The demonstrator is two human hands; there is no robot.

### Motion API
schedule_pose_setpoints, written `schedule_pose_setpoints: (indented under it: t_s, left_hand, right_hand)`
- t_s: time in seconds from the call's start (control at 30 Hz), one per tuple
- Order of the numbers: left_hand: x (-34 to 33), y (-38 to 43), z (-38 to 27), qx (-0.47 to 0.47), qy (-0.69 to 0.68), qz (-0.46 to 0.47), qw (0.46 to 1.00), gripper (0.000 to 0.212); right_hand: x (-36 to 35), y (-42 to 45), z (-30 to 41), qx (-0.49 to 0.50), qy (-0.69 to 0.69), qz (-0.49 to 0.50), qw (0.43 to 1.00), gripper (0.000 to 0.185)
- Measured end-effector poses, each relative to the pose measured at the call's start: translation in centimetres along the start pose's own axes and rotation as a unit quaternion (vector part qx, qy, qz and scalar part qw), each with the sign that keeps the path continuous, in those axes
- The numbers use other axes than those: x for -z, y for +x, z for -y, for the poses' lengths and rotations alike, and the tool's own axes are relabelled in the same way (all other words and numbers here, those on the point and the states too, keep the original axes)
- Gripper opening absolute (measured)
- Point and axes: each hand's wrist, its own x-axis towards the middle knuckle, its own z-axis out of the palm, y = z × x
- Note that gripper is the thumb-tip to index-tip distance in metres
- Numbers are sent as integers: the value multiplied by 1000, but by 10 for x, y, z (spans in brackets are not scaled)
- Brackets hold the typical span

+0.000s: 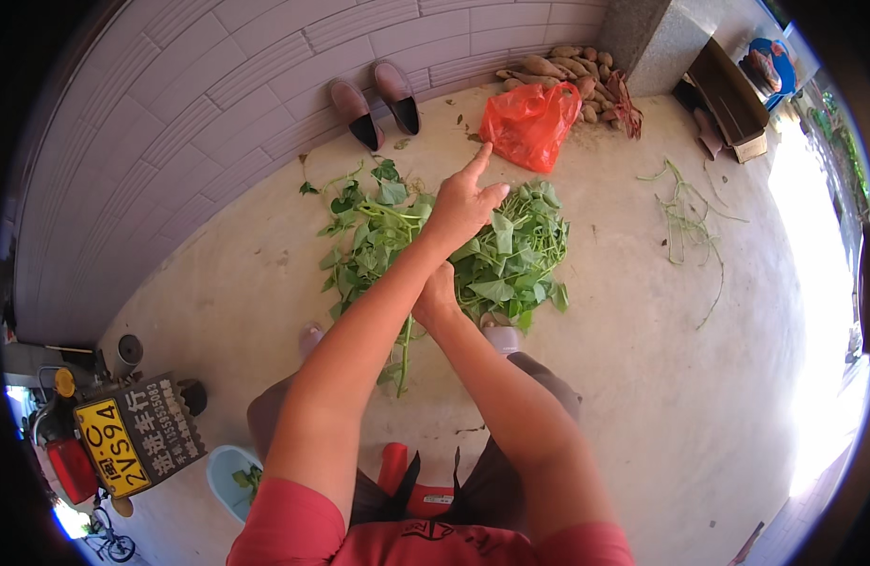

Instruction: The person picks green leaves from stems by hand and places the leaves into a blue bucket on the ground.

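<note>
My left hand (465, 201) reaches across above the leaves, its index finger and thumb apart, in front of a red plastic bag (530, 127). Lower down, my right hand (436, 293) is partly hidden behind the left forearm; its fingers are at the greens, and I cannot tell if they hold a stem. A pile of leafy green vines (513, 247) lies on the floor right of the hands. More leafy stems (368, 247) lie to the left, and a long stem (404, 357) hangs down below the forearm.
Tubers (545, 67) lie heaped by the tiled wall (251, 78), near a pair of shoes (396, 88). Bare stems (683, 212) and a cardboard box (732, 99) are at right. A light blue basin (230, 481) with some leaves stands lower left, near a parked motorcycle (70, 470).
</note>
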Motion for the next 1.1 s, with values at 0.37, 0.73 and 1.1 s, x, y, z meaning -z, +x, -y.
schedule_pose_setpoints:
  t_s: [0.37, 0.73, 1.1]
  left_hand:
    - [125, -139, 20, 182, -57, -261, 946, 17]
    - [103, -156, 51, -24, 296, 32, 954, 12]
    - [103, -154, 50, 107, 34, -99, 989, 18]
  right_hand:
    - [0, 6, 32, -18, 10, -10, 1000, 12]
    - [-9, 11, 26, -66, -47, 11, 997, 13]
    - [-18, 16, 17, -85, -41, 8, 995, 14]
